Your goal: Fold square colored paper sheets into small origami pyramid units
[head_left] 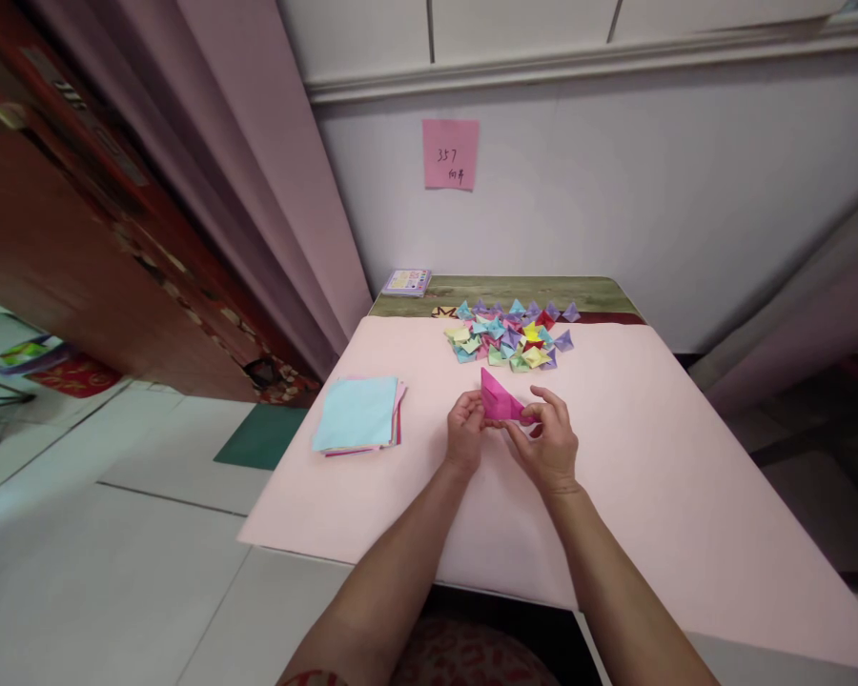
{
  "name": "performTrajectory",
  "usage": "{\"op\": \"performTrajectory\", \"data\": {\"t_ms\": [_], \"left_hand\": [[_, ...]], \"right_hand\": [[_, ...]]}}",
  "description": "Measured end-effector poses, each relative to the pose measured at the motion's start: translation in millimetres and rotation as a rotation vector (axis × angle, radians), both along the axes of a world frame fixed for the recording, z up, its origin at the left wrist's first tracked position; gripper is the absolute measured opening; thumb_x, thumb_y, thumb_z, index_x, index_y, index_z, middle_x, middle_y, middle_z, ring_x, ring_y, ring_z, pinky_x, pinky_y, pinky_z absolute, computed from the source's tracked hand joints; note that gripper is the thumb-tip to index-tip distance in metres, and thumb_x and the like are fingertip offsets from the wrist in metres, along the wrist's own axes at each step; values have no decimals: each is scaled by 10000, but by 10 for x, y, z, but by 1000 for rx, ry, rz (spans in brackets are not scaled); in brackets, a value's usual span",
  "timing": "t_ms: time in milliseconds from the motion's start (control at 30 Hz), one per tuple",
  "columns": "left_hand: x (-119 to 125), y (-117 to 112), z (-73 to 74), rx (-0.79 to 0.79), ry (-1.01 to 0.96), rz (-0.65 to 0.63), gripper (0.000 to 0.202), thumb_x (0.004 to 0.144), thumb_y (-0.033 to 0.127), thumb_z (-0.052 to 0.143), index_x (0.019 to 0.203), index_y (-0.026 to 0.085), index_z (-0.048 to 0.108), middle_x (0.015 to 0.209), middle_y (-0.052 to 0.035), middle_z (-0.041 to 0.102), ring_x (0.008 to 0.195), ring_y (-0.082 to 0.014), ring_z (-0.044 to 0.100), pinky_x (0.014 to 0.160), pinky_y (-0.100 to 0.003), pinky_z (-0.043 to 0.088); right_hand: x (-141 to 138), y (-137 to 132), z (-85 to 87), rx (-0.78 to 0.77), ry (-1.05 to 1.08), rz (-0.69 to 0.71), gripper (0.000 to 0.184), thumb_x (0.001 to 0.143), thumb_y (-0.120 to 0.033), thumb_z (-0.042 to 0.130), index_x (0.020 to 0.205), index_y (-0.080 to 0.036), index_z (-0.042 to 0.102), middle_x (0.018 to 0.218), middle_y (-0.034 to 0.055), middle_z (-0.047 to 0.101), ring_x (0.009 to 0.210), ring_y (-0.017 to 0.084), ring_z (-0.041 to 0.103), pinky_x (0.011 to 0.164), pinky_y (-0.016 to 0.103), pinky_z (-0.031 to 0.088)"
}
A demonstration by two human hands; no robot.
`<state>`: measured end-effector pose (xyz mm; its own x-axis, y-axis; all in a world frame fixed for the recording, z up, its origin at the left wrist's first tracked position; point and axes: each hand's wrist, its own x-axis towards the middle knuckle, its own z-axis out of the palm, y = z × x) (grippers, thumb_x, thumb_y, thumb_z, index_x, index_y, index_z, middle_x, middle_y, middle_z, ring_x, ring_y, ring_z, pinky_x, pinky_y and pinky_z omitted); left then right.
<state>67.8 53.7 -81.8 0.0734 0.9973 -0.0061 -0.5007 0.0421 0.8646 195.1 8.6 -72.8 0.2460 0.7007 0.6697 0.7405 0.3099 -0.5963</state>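
A magenta sheet of origami paper (500, 400), folded into a pointed shape, is held up just above the table between both hands. My left hand (464, 429) pinches its left side, with the fingers curled behind it. At its lower right corner, the thumb and fingers of my right hand (549, 438) close on the paper, the index finger raised. Beyond the hands lies a pile of small folded paper pieces (497, 329) in blue, purple, yellow, green and red. A stack of square paper sheets (357, 414), light blue on top, sits left of my hands.
The table is covered with a pale pink sheet (650, 476). At its far left corner rests a small stack of printed cards or packs (407, 282). A pink handwritten note (450, 154) is stuck to the wall behind. A purple curtain (257, 143) hangs at the left.
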Motion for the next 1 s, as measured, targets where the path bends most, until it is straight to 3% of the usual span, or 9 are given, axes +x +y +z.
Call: {"op": "performTrajectory", "data": {"t_ms": [600, 833, 1000], "left_hand": [[-5, -11, 7, 25, 37, -1, 231, 763, 323, 668, 914, 153, 625, 790, -35, 687, 532, -96, 571, 556, -248, 484], [-7, -1, -16, 23, 29, -1, 230, 768, 303, 660, 932, 146, 625, 763, -25, 674, 536, -96, 577, 563, -242, 488], [-3, 5, -17, 14, 20, 42, 289, 764, 311, 673, 989, 150, 586, 747, -17, 670, 523, -99, 581, 557, -246, 491]], "right_hand": [[29, 26, -22, -110, 66, -38, 308, 802, -484, 695, 881, -199, 610, 1224, 122, 613, 667, 139, 656, 524, 266, 523], [27, 32, -84, -92, -36, -47, 221, 811, -407, 711, 947, -234, 703, 1215, 73, 644, 579, 98, 608, 572, 266, 540], [32, 28, -73, -25, -25, 35, 161, 829, -353, 690, 938, -239, 722, 1236, 81, 636, 690, 133, 648, 609, 277, 566]]}}
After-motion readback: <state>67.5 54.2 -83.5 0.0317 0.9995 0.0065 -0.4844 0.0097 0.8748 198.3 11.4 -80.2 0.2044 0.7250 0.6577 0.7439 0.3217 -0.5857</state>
